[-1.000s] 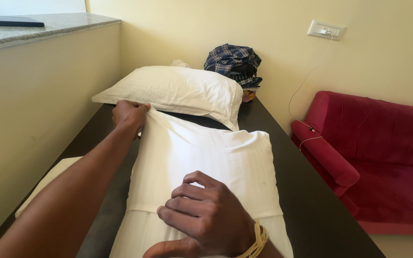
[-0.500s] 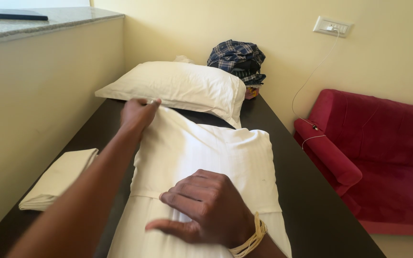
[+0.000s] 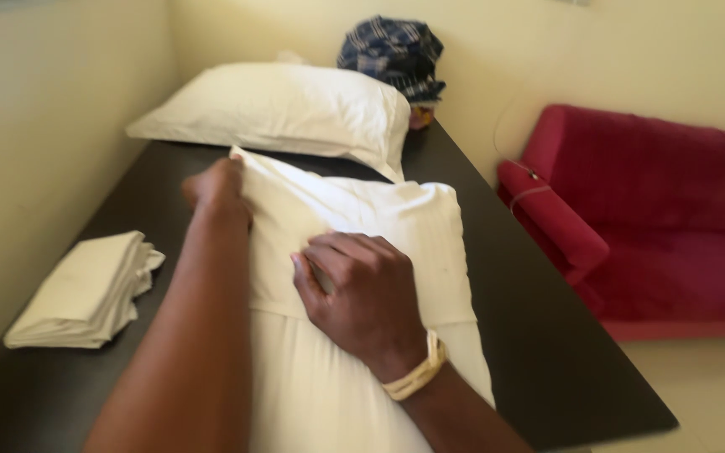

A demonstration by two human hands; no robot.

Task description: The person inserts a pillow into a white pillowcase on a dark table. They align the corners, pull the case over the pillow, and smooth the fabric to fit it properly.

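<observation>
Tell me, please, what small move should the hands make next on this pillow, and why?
Probably the left hand should pull the pillowcase a little further toward the pillow's far corner, while the right hand presses the pillow flat. The left hand grips the fabric at the far left corner, and a seam edge crosses below the right hand, so the fit looks unfinished.

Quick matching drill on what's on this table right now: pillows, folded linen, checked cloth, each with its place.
1 near pillow
2 far pillow
3 folded white linen
4 blue checked cloth

a left side of the dark table
b far end, against the wall
c under both hands
d across the table, behind the near one

Pairs: 1-c, 2-d, 3-a, 4-b
</observation>
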